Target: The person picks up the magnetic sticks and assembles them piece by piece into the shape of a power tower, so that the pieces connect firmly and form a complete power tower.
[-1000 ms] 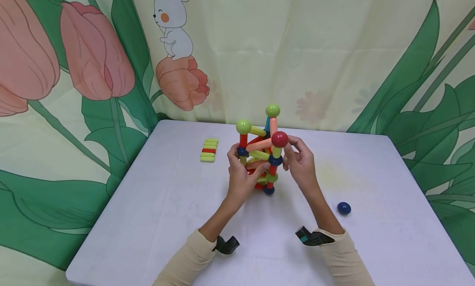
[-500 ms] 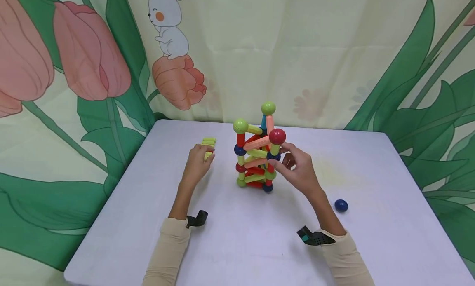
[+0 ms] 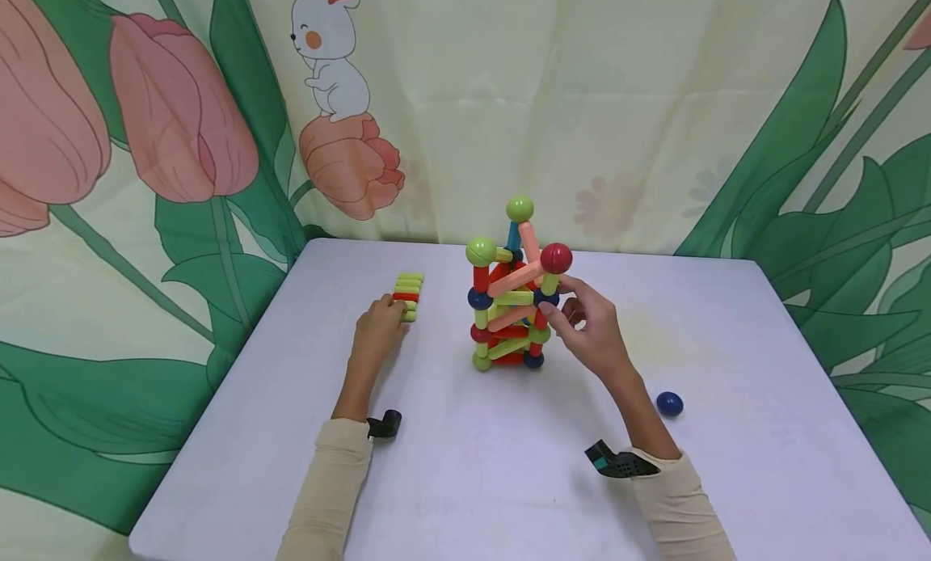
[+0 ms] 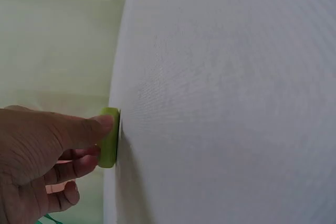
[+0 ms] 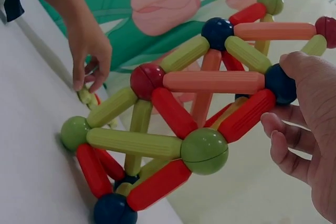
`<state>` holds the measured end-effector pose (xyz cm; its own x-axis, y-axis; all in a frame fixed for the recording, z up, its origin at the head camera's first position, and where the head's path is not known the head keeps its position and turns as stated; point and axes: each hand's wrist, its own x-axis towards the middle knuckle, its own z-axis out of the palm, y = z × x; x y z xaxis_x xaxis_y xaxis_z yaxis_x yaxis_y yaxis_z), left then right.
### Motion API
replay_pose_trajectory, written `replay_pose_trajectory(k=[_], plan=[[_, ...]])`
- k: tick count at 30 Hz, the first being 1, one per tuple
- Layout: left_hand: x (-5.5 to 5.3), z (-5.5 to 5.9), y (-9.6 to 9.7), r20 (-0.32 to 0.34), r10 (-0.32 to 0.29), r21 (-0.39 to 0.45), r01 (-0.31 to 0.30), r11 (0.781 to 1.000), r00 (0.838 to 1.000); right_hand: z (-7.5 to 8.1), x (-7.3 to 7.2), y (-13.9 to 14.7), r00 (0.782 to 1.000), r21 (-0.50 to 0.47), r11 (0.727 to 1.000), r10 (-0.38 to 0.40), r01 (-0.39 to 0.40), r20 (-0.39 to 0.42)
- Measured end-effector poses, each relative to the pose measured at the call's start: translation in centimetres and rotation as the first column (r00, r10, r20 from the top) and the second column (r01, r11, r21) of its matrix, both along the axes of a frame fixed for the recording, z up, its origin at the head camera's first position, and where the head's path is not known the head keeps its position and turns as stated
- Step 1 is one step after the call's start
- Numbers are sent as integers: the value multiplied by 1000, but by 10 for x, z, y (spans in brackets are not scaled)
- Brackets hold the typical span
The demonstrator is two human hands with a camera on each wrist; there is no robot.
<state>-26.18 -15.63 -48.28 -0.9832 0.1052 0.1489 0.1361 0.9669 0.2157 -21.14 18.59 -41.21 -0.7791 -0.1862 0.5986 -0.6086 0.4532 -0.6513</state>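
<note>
A tower of sticks and balls [image 3: 515, 299] in red, yellow-green, salmon and dark blue stands mid-table, leaning slightly. My right hand [image 3: 592, 331] pinches a dark blue ball [image 5: 281, 84] on its upper right side between thumb and fingers. To the left, my left hand [image 3: 377, 335] is at the near end of a short row of loose sticks, among them a red stick [image 3: 406, 297]. The left wrist view shows its thumb and fingers pinching a yellow-green building stick [image 4: 108, 145] right at the tabletop. A large red ball [image 3: 556, 258] tops the tower's right corner.
A loose dark blue ball [image 3: 669, 403] lies on the white table [image 3: 465, 480] to the right of my right forearm. Behind the table hangs a curtain [image 3: 509, 100] printed with tulips and a rabbit.
My left hand has let go of the tower and moved left to the row of sticks, now pinching one. My right hand stays at the tower, which has shifted and tilted slightly.
</note>
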Motion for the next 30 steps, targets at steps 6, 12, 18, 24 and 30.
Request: replay_pose_trajectory(k=[6, 12, 18, 24, 30], plan=[[1, -7, -2, -36, -7, -12, 7, 1000, 999, -1, 1, -1, 1000, 2, 1000, 0, 0, 10], [6, -1, 0, 7, -24, -59, 25, 998, 1000, -1, 1, -2, 1000, -6, 1000, -3, 4, 22], [7, 11, 12, 88, -53, 88, 45, 995, 995, -1, 2, -3, 1000, -16, 1000, -4, 4, 26], [8, 55, 36, 66, -173, 737, 70, 673, 983, -2, 1, -4, 1000, -23, 1000, 4, -3, 24], [9, 123, 66, 22, -242, 988, 17, 157, 970, -2, 2, -3, 1000, -22, 1000, -5, 6, 15]])
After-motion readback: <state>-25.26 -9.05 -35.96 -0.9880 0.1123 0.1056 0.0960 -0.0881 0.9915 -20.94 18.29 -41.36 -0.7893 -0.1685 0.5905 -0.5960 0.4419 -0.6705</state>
